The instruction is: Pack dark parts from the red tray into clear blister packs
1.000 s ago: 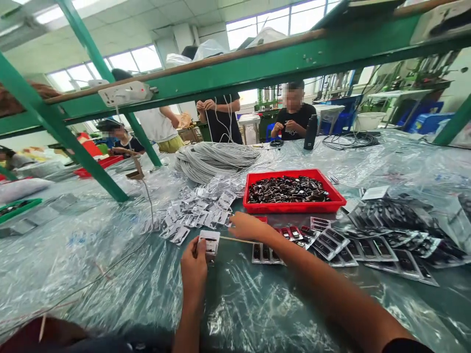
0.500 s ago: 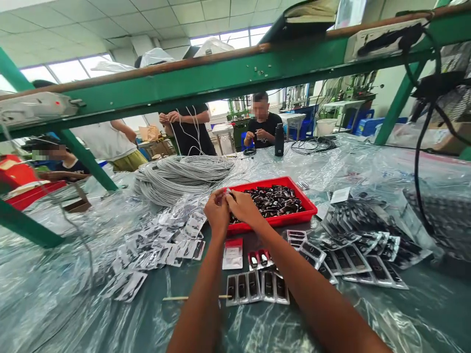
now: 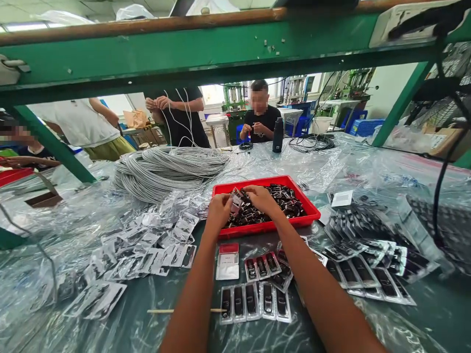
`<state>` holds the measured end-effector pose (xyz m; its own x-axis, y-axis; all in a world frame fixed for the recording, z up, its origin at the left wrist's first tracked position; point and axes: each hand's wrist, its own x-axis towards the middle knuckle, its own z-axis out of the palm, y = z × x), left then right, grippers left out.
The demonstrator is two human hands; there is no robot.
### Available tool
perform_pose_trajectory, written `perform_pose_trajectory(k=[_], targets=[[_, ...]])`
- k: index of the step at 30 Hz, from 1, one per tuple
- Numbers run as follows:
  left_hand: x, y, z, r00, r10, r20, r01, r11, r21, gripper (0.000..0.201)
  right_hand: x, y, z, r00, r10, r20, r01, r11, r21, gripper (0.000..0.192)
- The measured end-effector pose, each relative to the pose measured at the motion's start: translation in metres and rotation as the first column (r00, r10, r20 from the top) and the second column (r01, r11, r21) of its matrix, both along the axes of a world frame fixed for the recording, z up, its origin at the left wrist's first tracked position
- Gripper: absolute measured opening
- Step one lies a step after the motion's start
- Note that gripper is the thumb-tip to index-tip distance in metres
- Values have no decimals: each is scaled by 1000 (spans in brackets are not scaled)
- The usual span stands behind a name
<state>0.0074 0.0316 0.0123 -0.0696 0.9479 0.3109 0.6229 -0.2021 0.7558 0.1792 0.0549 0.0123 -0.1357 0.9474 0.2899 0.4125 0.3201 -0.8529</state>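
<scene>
My left hand (image 3: pixel 220 208) pinches a small clear plastic packet (image 3: pixel 236 202) with dark print over the left part of a red tray (image 3: pixel 265 226). Small black pieces in shiny wrapping (image 3: pixel 283 201) fill that tray. My right hand (image 3: pixel 262 198) is over the tray just right of the packet, fingers stretched toward it and slightly apart, seemingly holding nothing. Below the tray lie a red-and-white card packet (image 3: pixel 227 262), several blister packs with red tops (image 3: pixel 262 266) and a row of blister packs with black pieces (image 3: pixel 239 301).
Loose flat packets (image 3: pixel 147 255) spread at the left; stacked blister packs (image 3: pixel 353 272) lie right. Behind are a grey cable coil (image 3: pixel 165 171) and a black bottle (image 3: pixel 278 135). A thin stick (image 3: pixel 160 311) lies in front. A green beam (image 3: pixel 184 59) crosses above; co-workers (image 3: pixel 260 117) are beyond.
My hands, earlier close together, have parted; the right one moved right. The packet now shows in my left hand. The whole view has tilted and shifted.
</scene>
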Motion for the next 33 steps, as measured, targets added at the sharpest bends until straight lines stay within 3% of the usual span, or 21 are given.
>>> perform_pose_trajectory(k=[3,7,11,15,17,20,22,25,29,33], targets=[[0,-2,-3,992,129,6,-129,990,51,18,-15,-10,4,972,-142,187,106,976,187,35],[8,-7,-6,958,164,236,-191,977,97,15,-45,-27,7,957,-112,266,51,973,225,28],[11,-8,-9,856,-5,517,-30,998,60,26,-51,-31,7,984,-77,162,49,984,172,27],[4,-8,-7,762,-137,632,161,987,19,41,-34,-23,7,999,-11,-43,16,991,133,15],[0,-9,-4,765,-164,622,202,979,9,41,-26,-20,8,998,11,-55,-4,992,128,12],[-5,-8,-2,839,-193,509,221,975,7,35,-19,-16,7,999,36,1,-35,992,123,20],[-7,-6,-3,896,-181,406,186,982,26,29,-16,-15,6,997,61,44,-66,992,106,33],[-8,-1,-9,931,-56,362,46,998,36,24,-18,-15,6,984,43,171,-63,992,114,40],[-2,4,-19,833,114,542,-126,992,-16,24,-36,-23,5,933,-106,343,13,965,262,31],[7,3,-22,742,111,661,-115,993,-38,36,-56,-34,1,903,-99,419,-35,953,300,27]])
